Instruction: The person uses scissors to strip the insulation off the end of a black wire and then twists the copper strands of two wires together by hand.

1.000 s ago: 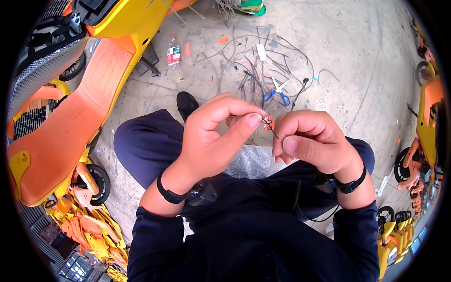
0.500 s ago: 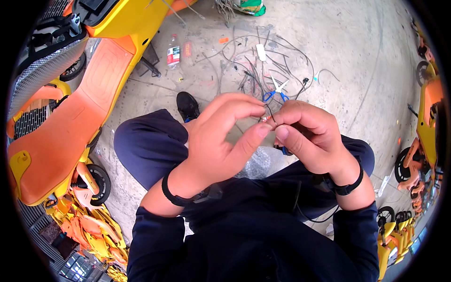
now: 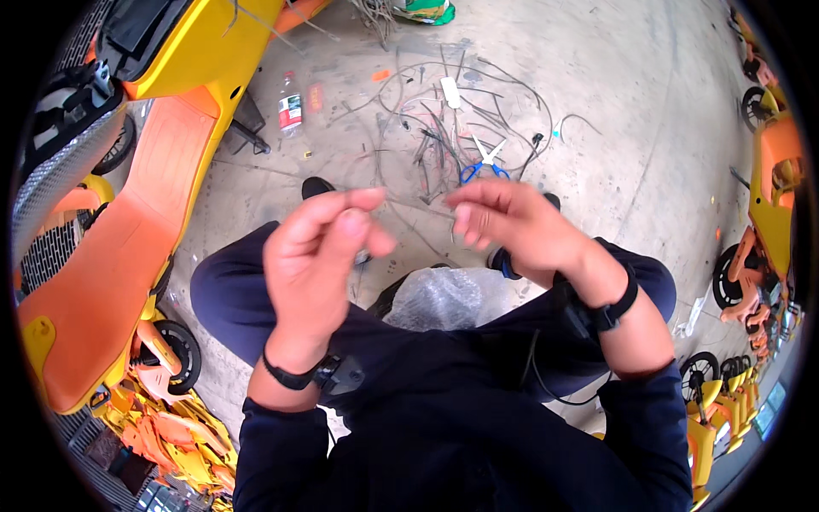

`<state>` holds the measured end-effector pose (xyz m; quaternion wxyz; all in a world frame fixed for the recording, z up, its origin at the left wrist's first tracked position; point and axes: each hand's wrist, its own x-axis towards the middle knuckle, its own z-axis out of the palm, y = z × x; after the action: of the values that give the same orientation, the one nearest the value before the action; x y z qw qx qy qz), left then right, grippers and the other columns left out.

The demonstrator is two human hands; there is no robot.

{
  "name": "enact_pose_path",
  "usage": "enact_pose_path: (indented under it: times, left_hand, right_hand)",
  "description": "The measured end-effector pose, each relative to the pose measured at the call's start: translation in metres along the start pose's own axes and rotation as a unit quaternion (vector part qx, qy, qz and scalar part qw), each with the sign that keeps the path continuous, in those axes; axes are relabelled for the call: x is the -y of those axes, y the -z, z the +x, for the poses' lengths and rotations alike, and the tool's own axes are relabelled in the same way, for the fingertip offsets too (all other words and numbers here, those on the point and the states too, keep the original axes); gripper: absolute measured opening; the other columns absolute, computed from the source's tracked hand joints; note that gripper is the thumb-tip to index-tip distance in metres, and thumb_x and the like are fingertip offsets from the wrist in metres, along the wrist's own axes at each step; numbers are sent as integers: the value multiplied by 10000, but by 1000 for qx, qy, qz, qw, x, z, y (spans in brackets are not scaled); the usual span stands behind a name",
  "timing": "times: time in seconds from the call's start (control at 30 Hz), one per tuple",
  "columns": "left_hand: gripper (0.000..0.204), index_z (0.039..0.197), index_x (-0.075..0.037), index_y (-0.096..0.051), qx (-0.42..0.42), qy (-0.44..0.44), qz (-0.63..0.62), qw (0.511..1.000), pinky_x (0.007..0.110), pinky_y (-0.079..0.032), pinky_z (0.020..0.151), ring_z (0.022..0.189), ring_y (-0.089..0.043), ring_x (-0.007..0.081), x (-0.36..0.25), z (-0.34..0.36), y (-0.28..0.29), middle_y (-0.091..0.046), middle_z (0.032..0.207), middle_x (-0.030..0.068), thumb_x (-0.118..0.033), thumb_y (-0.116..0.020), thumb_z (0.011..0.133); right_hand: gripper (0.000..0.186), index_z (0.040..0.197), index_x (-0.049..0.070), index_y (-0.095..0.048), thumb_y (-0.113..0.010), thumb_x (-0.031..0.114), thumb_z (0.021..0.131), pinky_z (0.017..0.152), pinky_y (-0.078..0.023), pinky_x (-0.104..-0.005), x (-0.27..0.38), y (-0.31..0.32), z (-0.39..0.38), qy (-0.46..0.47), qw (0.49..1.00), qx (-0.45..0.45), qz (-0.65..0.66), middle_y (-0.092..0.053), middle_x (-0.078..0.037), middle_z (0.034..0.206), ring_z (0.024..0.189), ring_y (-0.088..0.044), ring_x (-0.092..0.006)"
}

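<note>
My left hand (image 3: 316,264) is raised at centre-left, fingers curled and thumb near the index finger, blurred; whatever it pinches is too small to make out. My right hand (image 3: 520,226) is raised at centre-right with bent fingers closed toward the thumb. A faint thin line runs between the hands; I cannot tell whether it is held or lies on the floor. Beyond them are blue-handled scissors (image 3: 485,158) and tangled cut wires (image 3: 431,141). Below the hands, between my legs, lies crumpled bubble wrap (image 3: 448,299).
A yellow and orange vehicle body (image 3: 128,222) fills the left side, with piled parts (image 3: 171,427) below it. More yellow wheeled vehicles (image 3: 759,239) line the right. A plastic bottle (image 3: 290,111) and a green sack (image 3: 424,10) are on the concrete floor (image 3: 623,111).
My hands, earlier together on a small orange piece with dark wire, have moved apart, the left one leftward. The orange piece no longer shows. The view has shifted slightly.
</note>
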<state>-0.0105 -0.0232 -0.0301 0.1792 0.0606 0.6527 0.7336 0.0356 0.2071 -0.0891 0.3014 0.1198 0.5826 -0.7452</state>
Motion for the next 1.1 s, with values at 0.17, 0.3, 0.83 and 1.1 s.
enact_pose_path:
  times: [0.17,0.3,0.83,1.1]
  left_hand:
    - [219,1058,57,-622,13,5,-37,999,246,-474,656,690,-600,127,-9,4,13,-643,782,84,-102,-605,909]
    - [200,997,59,-632,19,32,-56,998,245,-461,645,699,-588,130,0,9,16,-648,852,114,-112,-630,894]
    - [209,973,50,-586,19,211,18,977,231,-513,615,666,-633,133,13,35,14,-654,798,104,-154,-595,928]
    - [179,1076,28,-608,28,192,-12,981,217,-496,637,720,-620,106,25,28,16,-671,887,112,-64,-577,925]
  right_hand:
    - [294,964,-34,-642,-613,228,834,758,-509,-360,-114,104,69,-75,924,-231,-295,-675,-168,870,812,-648,-270]
    - [351,1079,-4,-601,-617,185,784,779,-518,-402,-217,156,115,-163,845,-284,-422,-646,-206,957,877,-640,-346]
    - [306,1084,40,-502,-588,171,821,838,-501,-434,-260,139,166,-240,754,-368,-489,-573,-174,1088,1043,-566,-346]
    - [409,1124,-14,-510,-609,204,793,841,-519,-413,-226,140,141,-171,803,-307,-481,-613,-204,988,969,-610,-376]
